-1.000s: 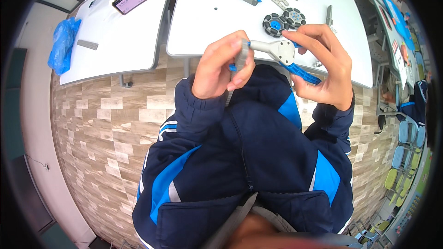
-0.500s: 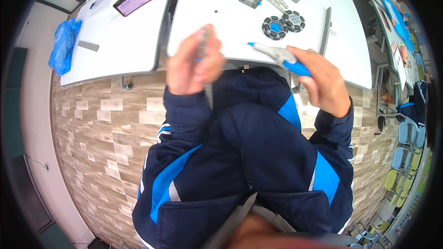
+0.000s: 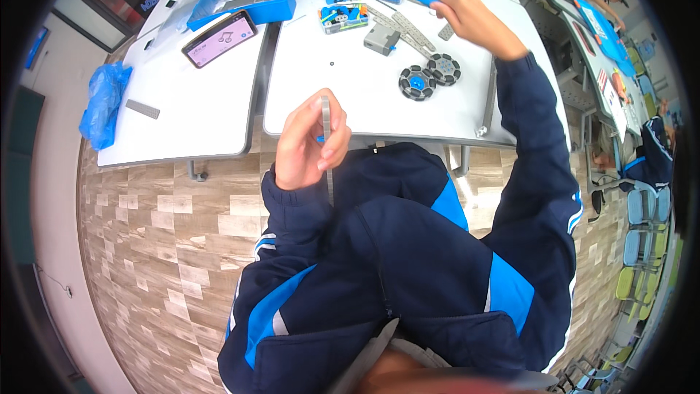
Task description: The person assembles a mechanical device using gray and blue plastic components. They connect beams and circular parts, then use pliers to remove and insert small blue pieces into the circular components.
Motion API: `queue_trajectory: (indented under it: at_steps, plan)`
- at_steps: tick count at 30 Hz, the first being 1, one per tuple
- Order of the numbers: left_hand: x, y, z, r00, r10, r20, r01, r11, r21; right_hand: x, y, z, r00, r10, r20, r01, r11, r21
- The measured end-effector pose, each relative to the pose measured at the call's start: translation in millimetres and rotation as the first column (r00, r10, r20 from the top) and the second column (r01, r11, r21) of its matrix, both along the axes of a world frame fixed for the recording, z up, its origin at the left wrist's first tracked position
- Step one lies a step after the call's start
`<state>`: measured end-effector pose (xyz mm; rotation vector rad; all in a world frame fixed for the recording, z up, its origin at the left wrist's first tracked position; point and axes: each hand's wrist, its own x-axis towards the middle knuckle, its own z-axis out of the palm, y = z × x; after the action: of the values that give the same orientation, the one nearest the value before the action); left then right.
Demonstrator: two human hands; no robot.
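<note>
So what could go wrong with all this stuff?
The left hand holds a gray strip near the edge of the white table; if it slips, it might fall. A tiny black piece lies loose and could get lost. The right sleeve looks close to the long gray bar and might nudge it.

Head-worn fisheye view, looking steeply down, close above the jacket point(image 3: 437, 277), white table point(image 3: 364, 111) beyond

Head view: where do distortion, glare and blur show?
In the head view, the right-hand white table curves along its outer edge; there, glare whitens some brown wood-patterned floor; there, a reddish shape at the bottom blurs; the left hand looks fairly sharp.
</note>
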<state>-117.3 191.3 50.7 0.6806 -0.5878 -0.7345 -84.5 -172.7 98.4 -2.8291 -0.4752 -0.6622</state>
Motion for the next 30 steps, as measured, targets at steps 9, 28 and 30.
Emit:
queue_trajectory:
  at_steps: [9,28,30]
  plan:
    - [1,15,-6,0.995,0.095,0.008,-0.096,0.992,0.078,163,-47,-6,0.972,-0.215,-0.097,0.168,0.92,-0.353]
    - [12,21,-24,0.992,0.122,-0.02,-0.119,0.986,0.116,198,-41,-18,0.973,-0.226,-0.04,0.163,0.804,-0.572]
    - [13,22,-26,0.992,0.126,-0.024,-0.122,0.986,0.115,201,-49,-20,0.973,-0.229,-0.023,0.18,0.819,-0.544]
